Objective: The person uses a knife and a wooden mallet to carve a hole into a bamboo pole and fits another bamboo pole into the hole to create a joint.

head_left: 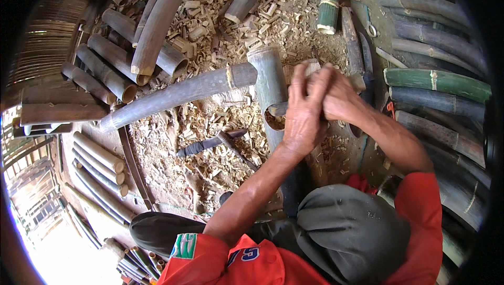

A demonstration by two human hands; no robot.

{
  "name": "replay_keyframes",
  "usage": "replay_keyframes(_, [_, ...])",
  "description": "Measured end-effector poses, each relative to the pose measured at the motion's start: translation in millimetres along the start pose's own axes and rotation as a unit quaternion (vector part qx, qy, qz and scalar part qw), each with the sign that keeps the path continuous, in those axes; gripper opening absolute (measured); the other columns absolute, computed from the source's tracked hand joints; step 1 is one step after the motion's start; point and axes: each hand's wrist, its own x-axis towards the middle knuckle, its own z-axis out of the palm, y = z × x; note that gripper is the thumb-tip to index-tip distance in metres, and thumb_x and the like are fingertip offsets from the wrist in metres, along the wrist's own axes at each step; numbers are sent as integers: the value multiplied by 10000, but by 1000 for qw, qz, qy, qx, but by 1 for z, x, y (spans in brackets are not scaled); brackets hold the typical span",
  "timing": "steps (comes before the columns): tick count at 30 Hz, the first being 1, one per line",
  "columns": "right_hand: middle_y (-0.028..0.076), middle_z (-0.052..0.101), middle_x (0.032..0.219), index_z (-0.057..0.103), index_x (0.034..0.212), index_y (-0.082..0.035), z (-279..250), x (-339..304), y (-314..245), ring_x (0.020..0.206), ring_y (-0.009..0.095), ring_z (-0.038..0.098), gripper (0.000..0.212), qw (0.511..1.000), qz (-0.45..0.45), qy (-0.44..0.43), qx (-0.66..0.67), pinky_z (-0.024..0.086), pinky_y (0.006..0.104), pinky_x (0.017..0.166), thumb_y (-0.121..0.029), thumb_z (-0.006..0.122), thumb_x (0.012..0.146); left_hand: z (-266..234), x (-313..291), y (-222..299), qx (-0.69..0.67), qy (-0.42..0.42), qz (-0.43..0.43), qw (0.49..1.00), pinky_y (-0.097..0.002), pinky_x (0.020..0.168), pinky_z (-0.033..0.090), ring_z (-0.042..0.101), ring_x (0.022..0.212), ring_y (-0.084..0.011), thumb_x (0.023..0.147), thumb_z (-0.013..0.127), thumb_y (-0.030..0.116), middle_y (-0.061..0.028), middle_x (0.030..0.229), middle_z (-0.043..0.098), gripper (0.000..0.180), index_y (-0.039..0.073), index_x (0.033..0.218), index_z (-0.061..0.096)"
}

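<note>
A short, upright bamboo section [270, 75] stands in front of me, with a rounded opening cut in its near side. The narrow end of a long grey bamboo pole [194, 88] meets it from the left. Just right of the section, my left hand [303, 119] is closed, fingers bent forward. A dark, rounded tool end [278, 109] sticks out beside it over the opening. Against the left one, my right hand [338, 93] is closed too, its fingers overlapping. What the hands grip is mostly hidden. A piece of pale wood [311, 67] shows beyond the fingers.
Shavings [210, 27] cover the ground. A dark-handled knife [210, 142] lies left of my left forearm. Cut bamboo tubes [107, 75] are stacked at the left, and long poles [436, 48] line the right. A green bamboo pole [329, 1] lies at the far side.
</note>
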Motion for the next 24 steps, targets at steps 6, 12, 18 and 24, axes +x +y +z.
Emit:
replay_keyframes(6, [44, 673, 720, 725, 811, -77, -2, 74, -35, 665, 167, 617, 143, 947, -142, -137, -252, 541, 351, 645, -218, 748, 814, -12, -10, -21, -85, 220, -30, 971, -460, 1204, 312, 359, 1414, -380, 734, 842, 16, -221, 1500, 320, 1020, 20, 1578, 271])
replay_keyframes(12, [66, 666, 618, 651, 609, -81, -42, 57, -24, 597, 180, 658, 286, 956, -27, -282, -79, 537, 423, 602, -258, 775, 796, -118, -25, -55, 101, 69, -68, 990, -573, 1245, 302, 257, 1518, -391, 615, 964, 73, -213, 1630, 287, 1293, 128, 1632, 168])
replay_keyframes(18, [216, 688, 883, 621, 1088, -42, 31, -71, -9, 832, 432, 678, 391, 927, 307, 136, 170, 507, 504, 718, -383, 702, 916, -314, 18, -186, 257, 330, -186, 889, -576, 1040, 455, 489, 1304, -412, 668, 920, 338, -270, 1406, 495, 1040, 63, 1508, 371])
replay_keyframes(24, [294, 667, 1069, 400, 1444, 27, 137, -111, -22, 885, 463, 660, 672, 876, 450, 91, 144, 496, 584, 812, -269, 699, 920, -290, 67, -198, 322, 207, -237, 893, -507, 995, 502, 595, 1196, -418, 630, 940, 383, -227, 1272, 597, 976, 32, 1403, 458])
